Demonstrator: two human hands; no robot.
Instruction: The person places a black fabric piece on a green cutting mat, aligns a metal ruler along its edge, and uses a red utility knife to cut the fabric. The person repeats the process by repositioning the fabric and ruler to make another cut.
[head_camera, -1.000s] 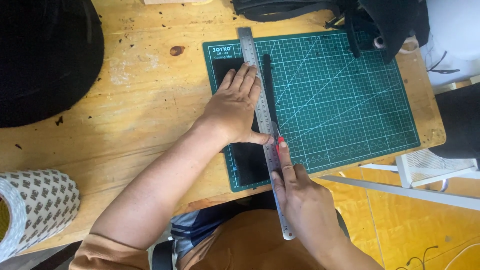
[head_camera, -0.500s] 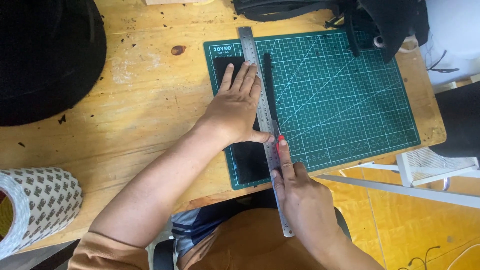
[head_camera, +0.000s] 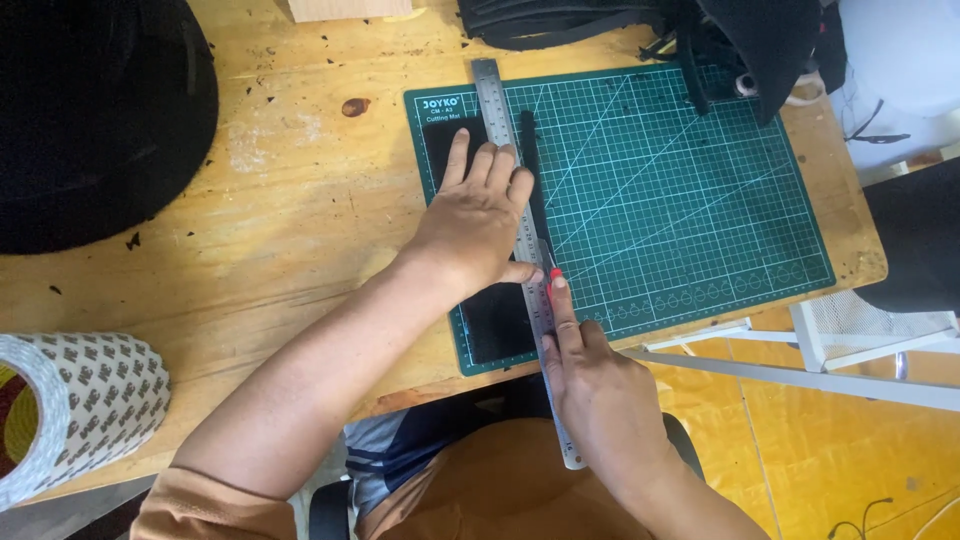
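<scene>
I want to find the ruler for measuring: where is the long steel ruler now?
In the head view, the long steel ruler lies lengthwise on the left part of the green cutting mat, under the left hand, with the right hand at its near end.

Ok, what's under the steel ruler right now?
The steel ruler lies on a black sheet over the green cutting mat; the left hand presses it down. The sheet's edge beneath the ruler is covered.

Bare cutting mat (head_camera: 700, 200) right of ruler (head_camera: 497, 110); black bags (head_camera: 620, 25) crowd its top.
</scene>
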